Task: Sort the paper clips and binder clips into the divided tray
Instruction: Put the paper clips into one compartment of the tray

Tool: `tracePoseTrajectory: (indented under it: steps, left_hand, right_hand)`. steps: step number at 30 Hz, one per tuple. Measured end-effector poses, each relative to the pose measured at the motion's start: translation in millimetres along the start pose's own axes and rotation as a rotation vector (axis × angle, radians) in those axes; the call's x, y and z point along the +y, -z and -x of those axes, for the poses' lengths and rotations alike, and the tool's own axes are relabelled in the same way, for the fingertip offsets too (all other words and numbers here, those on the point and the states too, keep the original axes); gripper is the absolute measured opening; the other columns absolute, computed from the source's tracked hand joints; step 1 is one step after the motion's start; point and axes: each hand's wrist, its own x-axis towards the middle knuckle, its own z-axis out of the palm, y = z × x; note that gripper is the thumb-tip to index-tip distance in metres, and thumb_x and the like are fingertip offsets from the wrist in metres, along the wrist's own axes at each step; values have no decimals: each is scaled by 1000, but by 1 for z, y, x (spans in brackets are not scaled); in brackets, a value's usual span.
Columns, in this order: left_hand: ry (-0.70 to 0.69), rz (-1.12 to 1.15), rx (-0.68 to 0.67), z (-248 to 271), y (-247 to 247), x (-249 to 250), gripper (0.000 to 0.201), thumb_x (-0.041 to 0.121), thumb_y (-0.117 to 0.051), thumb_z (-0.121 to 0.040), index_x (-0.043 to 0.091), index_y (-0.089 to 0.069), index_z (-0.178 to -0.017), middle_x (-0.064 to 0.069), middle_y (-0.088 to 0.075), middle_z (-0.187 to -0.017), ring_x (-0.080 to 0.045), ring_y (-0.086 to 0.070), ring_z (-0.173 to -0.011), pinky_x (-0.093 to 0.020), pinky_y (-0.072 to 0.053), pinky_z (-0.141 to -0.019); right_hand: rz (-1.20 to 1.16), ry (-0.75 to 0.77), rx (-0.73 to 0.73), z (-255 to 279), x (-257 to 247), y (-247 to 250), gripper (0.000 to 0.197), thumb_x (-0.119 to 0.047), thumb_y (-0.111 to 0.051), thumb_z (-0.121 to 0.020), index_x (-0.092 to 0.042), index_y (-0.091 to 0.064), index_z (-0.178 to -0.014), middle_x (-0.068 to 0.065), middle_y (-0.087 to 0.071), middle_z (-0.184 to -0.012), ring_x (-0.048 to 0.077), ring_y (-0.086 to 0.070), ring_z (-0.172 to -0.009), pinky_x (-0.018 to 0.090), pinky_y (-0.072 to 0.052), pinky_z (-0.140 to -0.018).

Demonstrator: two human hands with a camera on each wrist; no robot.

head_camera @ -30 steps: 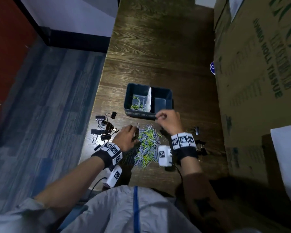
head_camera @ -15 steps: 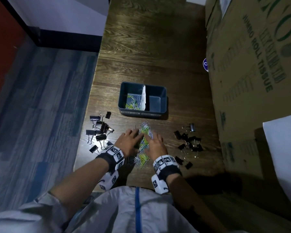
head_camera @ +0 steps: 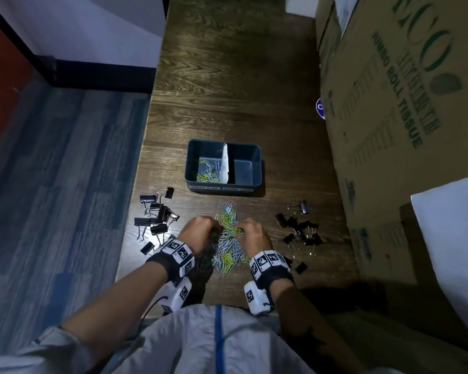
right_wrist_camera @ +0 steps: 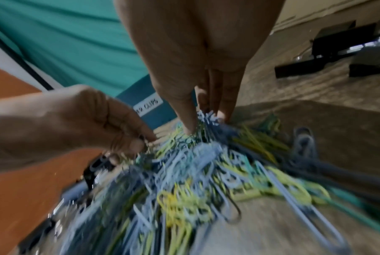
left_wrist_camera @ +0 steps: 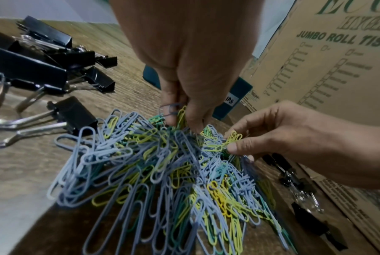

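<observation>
A pile of blue, yellow and green paper clips (head_camera: pixel 227 247) lies on the wooden table in front of me. My left hand (head_camera: pixel 216 228) pinches a few clips at the pile's far left; the left wrist view shows its fingertips (left_wrist_camera: pixel 174 120) closed on them. My right hand (head_camera: pixel 240 231) pinches yellow-green clips (left_wrist_camera: pixel 226 143) at the pile's far right. The dark blue divided tray (head_camera: pixel 191 163) stands just beyond, with paper clips (head_camera: pixel 207 174) in its left compartment and a white divider (head_camera: pixel 224 163). Black binder clips lie in a left group (head_camera: pixel 157 214) and a right group (head_camera: pixel 299 228).
A large cardboard box (head_camera: pixel 389 130) walls off the table's right side, with a white sheet (head_camera: pixel 457 238) in front of it. The table's left edge (head_camera: pixel 135 211) drops to blue carpet. Bare wood stretches beyond the tray.
My right hand came back from the tray to the pile. Both hands first lay spread on the clips; now their fingers are curled and pinching clips.
</observation>
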Motion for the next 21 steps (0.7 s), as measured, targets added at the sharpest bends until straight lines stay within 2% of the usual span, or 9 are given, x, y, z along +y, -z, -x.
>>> tracePoseTrajectory:
  steps: [3, 6, 9, 11, 13, 16, 17, 19, 21]
  left_hand:
    - [-5, 0, 31, 3, 8, -2, 21, 12, -67, -88, 27, -72, -102, 3, -73, -95, -2, -67, -77, -20, -57, -75]
    - [-34, 38, 96, 10, 22, 4, 21, 9, -63, -91, 20, -73, -106, -1, -73, -96, -5, -68, -73, -16, -56, -68]
    - [-76, 75, 176, 18, 38, 11, 19, 5, -65, -89, 14, -73, -104, -3, -74, -95, -9, -68, -74, -19, -56, -71]
    - [-100, 117, 246, 22, 51, 18, 17, 4, -68, -87, 11, -74, -101, -2, -74, -96, -4, -67, -72, -17, -56, -73]
    - [-113, 152, 312, 25, 65, 27, 13, 6, -69, -87, 8, -75, -98, -3, -75, -96, 7, -61, -71, -5, -49, -71]
    - [-100, 175, 384, 24, 92, 39, 14, 13, -69, -87, 11, -74, -100, -2, -75, -95, 6, -64, -73, -7, -51, -68]
    - [-88, 183, 406, 21, 102, 41, 16, 14, -69, -86, 11, -74, -101, -1, -75, -96, 5, -65, -73, -8, -52, -67]
    - [-79, 192, 460, 11, 123, 47, 18, 16, -71, -85, 10, -73, -102, -1, -74, -96, 6, -63, -73, -2, -47, -67]
    - [-86, 199, 513, -3, 144, 52, 19, 16, -73, -83, 9, -74, -100, -2, -74, -96, 3, -64, -77, -1, -46, -70]
  right_hand:
    - [-10, -14, 5, -2, -5, 11, 22, -15, -71, -90, -19, -73, -111, 0, -67, -122, 20, -66, -103, 34, -56, -91]
    - [-19, -17, -10, -4, -5, 18, 24, -16, -71, -90, -21, -72, -114, 4, -70, -120, 20, -69, -97, 30, -58, -84]
    - [-37, -24, -22, -6, -6, 27, 25, -17, -71, -91, -18, -72, -116, 7, -72, -117, 20, -70, -95, 26, -56, -82]
    - [-66, -46, -28, -8, -7, 35, 26, -15, -72, -89, -17, -72, -115, 8, -72, -115, 20, -70, -95, 24, -55, -81]
    - [-97, -77, -57, -11, -9, 41, 27, -14, -73, -88, -16, -72, -115, 8, -72, -115, 20, -69, -97, 22, -55, -81]
    - [-113, -91, -77, -15, -12, 47, 25, -15, -74, -87, -18, -73, -112, 6, -73, -113, 16, -69, -90, 11, -46, -65]
    - [-125, -86, -74, -15, -13, 49, 24, -15, -75, -87, -19, -74, -110, 6, -73, -113, 15, -69, -88, 11, -45, -64]
    - [-171, -74, -76, -18, -18, 54, 23, -14, -76, -85, -17, -75, -108, 6, -73, -113, 13, -68, -88, 12, -47, -67]
    - [-213, -61, -74, -20, -25, 59, 22, -12, -77, -84, -16, -75, -106, 5, -74, -111, 13, -68, -88, 19, -54, -76]
